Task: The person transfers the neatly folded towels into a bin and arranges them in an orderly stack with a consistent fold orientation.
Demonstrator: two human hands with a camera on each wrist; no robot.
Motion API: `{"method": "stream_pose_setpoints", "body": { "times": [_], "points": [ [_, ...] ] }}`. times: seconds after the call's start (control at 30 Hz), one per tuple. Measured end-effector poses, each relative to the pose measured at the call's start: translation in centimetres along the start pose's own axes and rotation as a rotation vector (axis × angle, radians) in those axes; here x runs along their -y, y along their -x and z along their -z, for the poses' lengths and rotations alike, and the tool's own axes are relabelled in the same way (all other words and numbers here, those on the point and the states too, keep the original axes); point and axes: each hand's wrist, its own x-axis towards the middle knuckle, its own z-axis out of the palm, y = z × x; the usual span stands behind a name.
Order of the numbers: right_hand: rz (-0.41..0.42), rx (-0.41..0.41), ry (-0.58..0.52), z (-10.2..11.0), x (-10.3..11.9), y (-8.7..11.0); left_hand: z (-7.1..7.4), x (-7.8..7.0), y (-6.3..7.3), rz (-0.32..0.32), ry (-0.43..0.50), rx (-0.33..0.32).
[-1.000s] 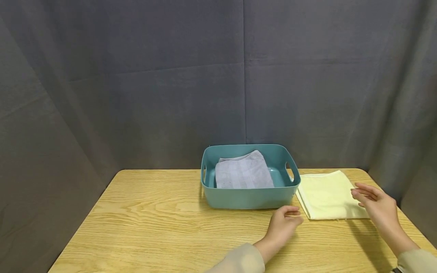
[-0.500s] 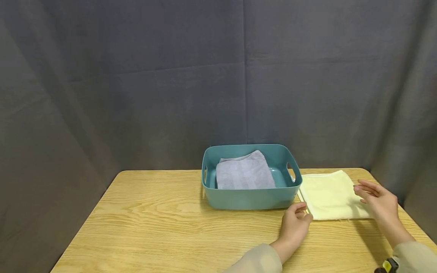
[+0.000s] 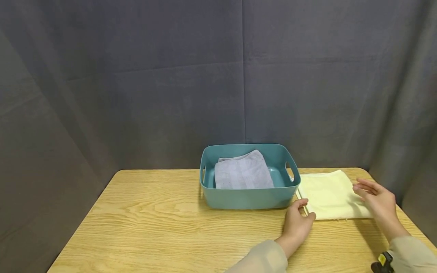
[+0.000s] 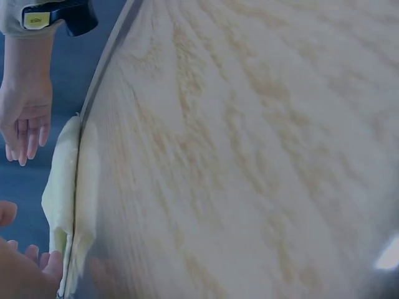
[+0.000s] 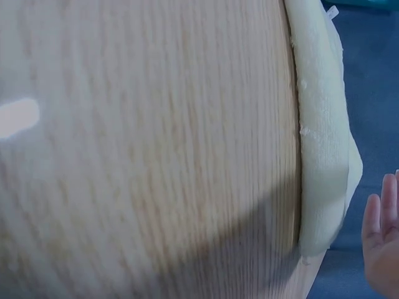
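A folded pale yellow towel [image 3: 329,195] lies flat on the table at the right. At its near left corner is my left hand [image 3: 296,225], thumb and forefinger spread apart right at the edge. The left wrist view shows the fingertips of that left hand [image 4: 28,268] against the end of the towel [image 4: 61,187]. Over the towel's right side, my right hand [image 3: 380,201] hovers with loosely bent fingers and nothing in them. In the right wrist view, part of the right hand [image 5: 383,243] appears apart from the towel [image 5: 321,124].
A teal basket [image 3: 250,199] with handle holes stands at the back, beside the towel's left edge. Inside it lies a folded grey-lavender towel [image 3: 244,173]. The wooden table [image 3: 146,220] extends to the left, and a grey curtain [image 3: 170,94] hangs behind and along the sides.
My left hand has moved right and slightly forward to the yellow towel's near left corner. The right hand has shifted only slightly. The towel and basket have stayed in place.
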Motion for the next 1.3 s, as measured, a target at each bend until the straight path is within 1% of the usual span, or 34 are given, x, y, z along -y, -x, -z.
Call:
{"method": "stream_pose_setpoints", "body": {
  "times": [0.1, 0.2, 0.27, 0.3, 0.33, 0.47, 0.5, 0.53, 0.63, 0.7, 0.77, 0.93, 1.1, 1.2, 1.3],
  "points": [
    [-0.011, 0.000, -0.012, -0.1, -0.1, -0.2, -0.1, 0.2, -0.2, 0.001, -0.034, -0.009],
    [-0.012, 0.002, -0.014, -0.3, -0.2, -0.4, -0.1, 0.4, -0.3, -0.016, -0.062, -0.021],
    [-0.007, -0.001, -0.015, -0.3, -0.2, -0.5, -0.2, 0.6, -0.4, -0.040, -0.077, -0.029],
    [-0.002, -0.002, -0.013, -0.4, -0.2, -0.5, -0.2, 1.0, -0.5, -0.070, -0.095, -0.041],
    [-0.001, -0.003, -0.010, -0.4, -0.3, -0.5, -0.3, 1.0, -0.5, -0.081, -0.102, -0.046],
    [0.006, -0.009, 0.012, -0.6, -0.2, -0.6, -0.4, 1.2, -0.8, -0.078, -0.107, -0.057],
    [0.008, -0.011, 0.016, -0.6, -0.2, -0.6, -0.4, 1.2, -0.8, -0.072, -0.105, -0.060],
    [0.008, -0.016, 0.017, -0.7, -0.2, -0.6, -0.3, 0.9, -0.8, -0.050, -0.093, -0.056],
    [0.006, -0.028, 0.019, -0.8, -0.5, -0.7, -0.3, 1.1, -0.9, -0.064, -0.096, -0.067],
    [-0.007, -0.043, 0.045, -0.7, -0.7, -0.6, -0.5, 1.1, -0.9, -0.068, -0.098, -0.072],
    [-0.021, -0.057, 0.093, -0.6, -0.9, -0.6, -0.7, 1.1, -1.0, -0.059, -0.105, -0.072],
    [-0.057, -0.098, 0.199, 0.5, -1.5, -0.4, -1.5, 0.8, -1.3, 0.012, -0.129, -0.064],
    [-0.108, -0.115, 0.213, 1.2, -2.1, -0.5, -2.2, 0.4, -1.6, 0.075, -0.127, -0.090],
    [-0.132, -0.092, 0.214, 1.4, -2.6, -0.7, -2.4, 0.1, -1.9, 0.104, -0.078, -0.101],
    [-0.152, -0.047, 0.257, 1.6, -3.0, -0.8, -2.5, -0.1, -2.2, 0.123, -0.015, -0.094]
  ]
}}
